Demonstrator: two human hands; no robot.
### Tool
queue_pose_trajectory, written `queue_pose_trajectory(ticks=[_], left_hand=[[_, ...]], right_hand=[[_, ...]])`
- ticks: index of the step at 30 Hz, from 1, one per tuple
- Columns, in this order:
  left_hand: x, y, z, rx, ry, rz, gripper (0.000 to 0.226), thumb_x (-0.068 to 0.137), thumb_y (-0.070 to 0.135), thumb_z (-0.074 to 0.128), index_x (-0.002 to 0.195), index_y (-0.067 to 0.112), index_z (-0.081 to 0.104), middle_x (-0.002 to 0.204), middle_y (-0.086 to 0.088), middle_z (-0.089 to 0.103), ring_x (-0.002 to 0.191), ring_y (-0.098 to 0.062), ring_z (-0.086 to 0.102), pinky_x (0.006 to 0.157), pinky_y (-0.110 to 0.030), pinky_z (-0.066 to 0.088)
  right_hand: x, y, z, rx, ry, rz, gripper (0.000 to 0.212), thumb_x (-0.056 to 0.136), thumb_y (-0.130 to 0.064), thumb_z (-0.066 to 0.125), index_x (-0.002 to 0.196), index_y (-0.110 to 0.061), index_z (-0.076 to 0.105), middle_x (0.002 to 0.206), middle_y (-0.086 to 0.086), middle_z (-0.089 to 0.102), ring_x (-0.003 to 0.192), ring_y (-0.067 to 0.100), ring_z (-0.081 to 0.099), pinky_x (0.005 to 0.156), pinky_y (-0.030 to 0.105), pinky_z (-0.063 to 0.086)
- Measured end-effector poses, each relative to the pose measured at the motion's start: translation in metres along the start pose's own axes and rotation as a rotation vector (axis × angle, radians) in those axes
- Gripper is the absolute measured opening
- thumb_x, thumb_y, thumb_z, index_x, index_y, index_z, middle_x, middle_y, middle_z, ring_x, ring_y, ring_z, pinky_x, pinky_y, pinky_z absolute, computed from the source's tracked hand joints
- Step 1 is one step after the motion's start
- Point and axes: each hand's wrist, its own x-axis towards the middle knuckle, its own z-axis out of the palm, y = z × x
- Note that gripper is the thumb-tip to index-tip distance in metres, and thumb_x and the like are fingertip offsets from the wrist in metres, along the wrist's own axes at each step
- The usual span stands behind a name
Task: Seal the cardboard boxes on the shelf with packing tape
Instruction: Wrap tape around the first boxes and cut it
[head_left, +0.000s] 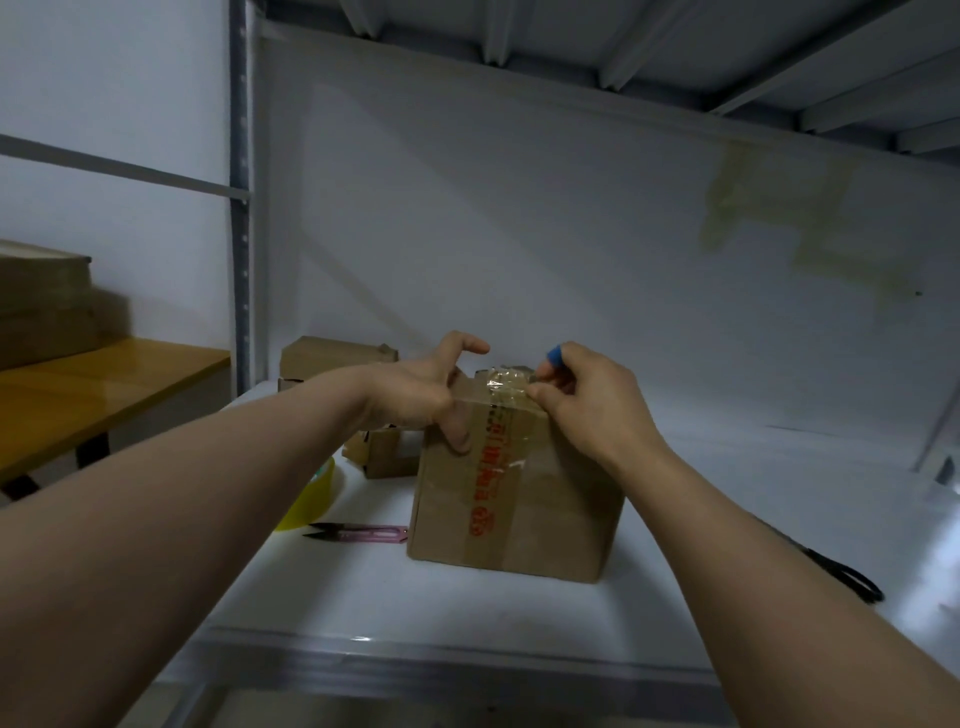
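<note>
Left hand grips the box; right hand pinches the tape (blue object tucked in). The tape is best smoothed flat over the edge.

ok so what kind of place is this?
Probably a storeroom or packing area: metal rack shelving, several cardboard boxes on the white shelf, the nearest one taped, plus a yellow tape roll and thread snips beside it.

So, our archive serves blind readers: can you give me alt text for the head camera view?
A person's left hand grips the top edge of a cardboard box on a white shelf while the right hand pinches clear tape there. A yellow tape roll and pink snips lie to its left.
</note>
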Motion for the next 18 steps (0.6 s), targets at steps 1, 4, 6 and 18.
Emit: queue_pose_trajectory(ticks=[1, 4, 6, 18], left_hand=[[0.0, 0.0, 0.0, -0.012, -0.003, 0.004, 0.104, 0.074, -0.003, 0.08, 0.145, 0.037, 0.016, 0.124, -0.013, 0.052, 0.107, -0.028, 0.062, 0.09, -0.038, 0.059], [-0.004, -0.002, 0.0, -0.036, -0.031, 0.024, 0.092, 0.076, -0.006, 0.078, 0.137, 0.035, 0.023, 0.121, -0.013, 0.054, 0.106, -0.028, 0.064, 0.089, -0.039, 0.06], [-0.005, -0.003, 0.001, -0.039, -0.032, 0.036, 0.085, 0.076, -0.007, 0.078, 0.133, 0.032, 0.028, 0.12, -0.013, 0.055, 0.104, -0.028, 0.066, 0.088, -0.04, 0.06], [0.003, -0.01, -0.001, 0.006, -0.069, 0.027, 0.072, 0.079, 0.001, 0.079, 0.134, 0.03, 0.042, 0.118, -0.005, 0.065, 0.105, -0.021, 0.068, 0.081, -0.03, 0.059]], right_hand=[[-0.002, 0.001, 0.001, -0.01, 0.007, -0.025, 0.008, 0.095, -0.031, 0.066, 0.099, -0.024, 0.067, 0.096, -0.013, 0.063, 0.088, 0.007, 0.059, 0.08, 0.032, 0.052], [-0.007, 0.001, 0.005, -0.091, -0.026, -0.06, 0.014, 0.099, -0.045, 0.055, 0.098, -0.038, 0.067, 0.092, -0.016, 0.056, 0.085, 0.006, 0.052, 0.068, 0.031, 0.042], [-0.007, -0.001, 0.007, -0.145, -0.043, -0.061, 0.018, 0.1, -0.049, 0.05, 0.09, -0.042, 0.063, 0.086, -0.016, 0.051, 0.084, 0.007, 0.049, 0.065, 0.03, 0.036], [0.002, 0.0, 0.01, -0.207, -0.105, -0.021, 0.021, 0.101, -0.039, 0.047, 0.099, -0.035, 0.068, 0.096, -0.011, 0.053, 0.096, 0.012, 0.05, 0.073, 0.033, 0.042]])
